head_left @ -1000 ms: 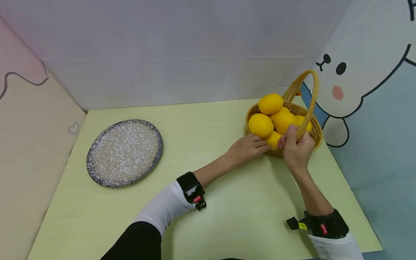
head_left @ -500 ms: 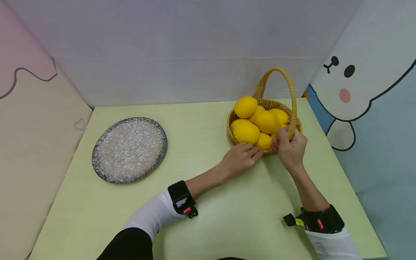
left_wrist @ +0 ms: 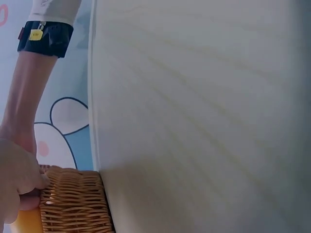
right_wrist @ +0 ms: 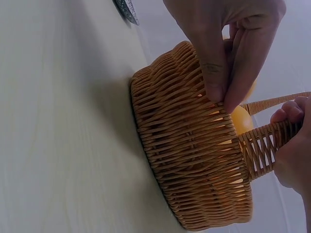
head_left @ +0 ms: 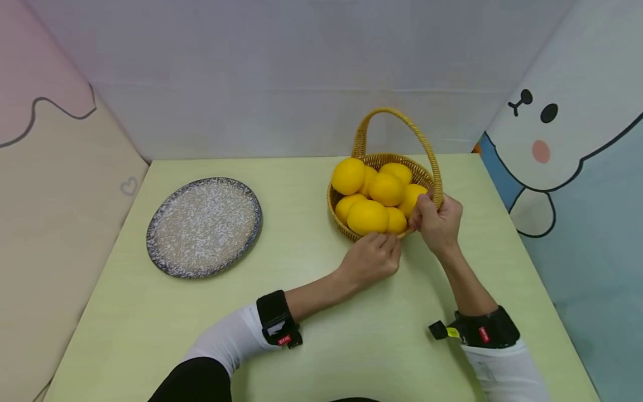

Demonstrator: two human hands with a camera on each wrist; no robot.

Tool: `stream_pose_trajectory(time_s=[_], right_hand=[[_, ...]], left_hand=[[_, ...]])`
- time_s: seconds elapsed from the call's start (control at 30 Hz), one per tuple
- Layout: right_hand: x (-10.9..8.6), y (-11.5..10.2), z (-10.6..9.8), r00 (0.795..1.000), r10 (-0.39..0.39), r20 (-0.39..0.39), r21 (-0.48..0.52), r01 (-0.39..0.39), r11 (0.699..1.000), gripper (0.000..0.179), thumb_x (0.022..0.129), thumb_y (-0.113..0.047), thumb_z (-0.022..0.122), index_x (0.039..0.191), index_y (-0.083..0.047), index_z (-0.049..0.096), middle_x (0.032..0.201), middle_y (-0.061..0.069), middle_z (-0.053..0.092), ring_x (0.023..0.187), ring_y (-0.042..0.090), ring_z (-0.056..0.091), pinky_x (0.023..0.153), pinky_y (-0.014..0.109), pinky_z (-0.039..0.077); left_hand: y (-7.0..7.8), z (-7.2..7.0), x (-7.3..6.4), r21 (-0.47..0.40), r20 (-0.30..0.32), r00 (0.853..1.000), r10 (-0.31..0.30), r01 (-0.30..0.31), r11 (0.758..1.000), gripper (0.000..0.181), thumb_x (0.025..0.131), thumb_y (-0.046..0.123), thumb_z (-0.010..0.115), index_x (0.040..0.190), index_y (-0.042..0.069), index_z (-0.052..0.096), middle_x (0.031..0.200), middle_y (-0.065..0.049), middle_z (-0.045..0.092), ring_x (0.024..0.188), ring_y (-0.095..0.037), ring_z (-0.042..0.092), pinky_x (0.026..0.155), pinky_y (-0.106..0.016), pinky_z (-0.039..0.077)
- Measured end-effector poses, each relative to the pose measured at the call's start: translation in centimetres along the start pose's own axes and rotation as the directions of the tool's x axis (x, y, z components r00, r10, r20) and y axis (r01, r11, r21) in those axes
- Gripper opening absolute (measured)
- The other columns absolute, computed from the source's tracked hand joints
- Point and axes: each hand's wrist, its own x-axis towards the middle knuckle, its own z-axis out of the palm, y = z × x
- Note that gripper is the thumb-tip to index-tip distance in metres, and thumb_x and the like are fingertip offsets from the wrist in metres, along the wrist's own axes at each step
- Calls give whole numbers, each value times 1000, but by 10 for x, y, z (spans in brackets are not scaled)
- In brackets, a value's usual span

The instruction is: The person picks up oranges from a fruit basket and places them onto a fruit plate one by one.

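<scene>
A round wicker basket (head_left: 343, 226) with a tall arched handle (head_left: 424, 142) stands at the back right of the table. Several lemons (head_left: 368, 216) are heaped inside it. My right hand (head_left: 439, 226) grips the handle low down at its near end, fingers wrapped round it. With thumb and fingers, my left hand (head_left: 369, 261) pinches the front rim. The right wrist view shows that left hand (right_wrist: 223, 43) at the rim, with the basket's base right at the tabletop. In the left wrist view, part of the woven wall (left_wrist: 75, 201) appears beside the left hand.
A speckled grey-white plate (head_left: 205, 228) with a dark rim lies on the left of the pale green table (head_left: 326, 346). A light wall (head_left: 281, 123) rises behind the table, and a cartoon-printed panel (head_left: 567, 245) stands along the right side.
The basket of lemons has moved left across the table, away from the right edge, with both hands on it. The head view has shifted slightly.
</scene>
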Motion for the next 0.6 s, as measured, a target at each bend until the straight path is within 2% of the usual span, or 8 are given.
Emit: stream_pose_trajectory(time_s=[0.2,0.37,0.47,0.6], right_hand=[[5,10,3,1000,-23,7,-23,23,999,33,98,8,45,65,15,44,44,4,48,33,16,44,32,18,41],[9,10,6,1000,-26,0,-48,26,999,37,99,5,47,62,11,45,42,2,49,31,18,44,29,20,41],[10,10,7,1000,-29,1,-46,29,999,38,99,3,47,61,9,45,42,1,49,30,18,43,29,21,41],[10,10,7,1000,-18,4,-45,18,999,37,99,3,46,63,8,45,43,0,49,30,19,44,28,22,42]], left_hand=[[3,-3,-1,45,31,999,-6,5,999,31,101,4,55,76,12,70,70,3,59,55,-8,40,50,-19,35],[6,-4,0,64,46,999,-10,7,998,31,101,3,54,76,11,72,78,0,70,58,-8,50,51,-18,40],[5,-5,0,65,55,998,-6,3,998,31,101,2,53,82,8,76,86,-4,74,63,-9,57,52,-18,43],[-1,-6,-4,31,21,999,39,-40,999,30,103,3,52,94,5,80,93,-5,76,76,-13,64,60,-18,50]])
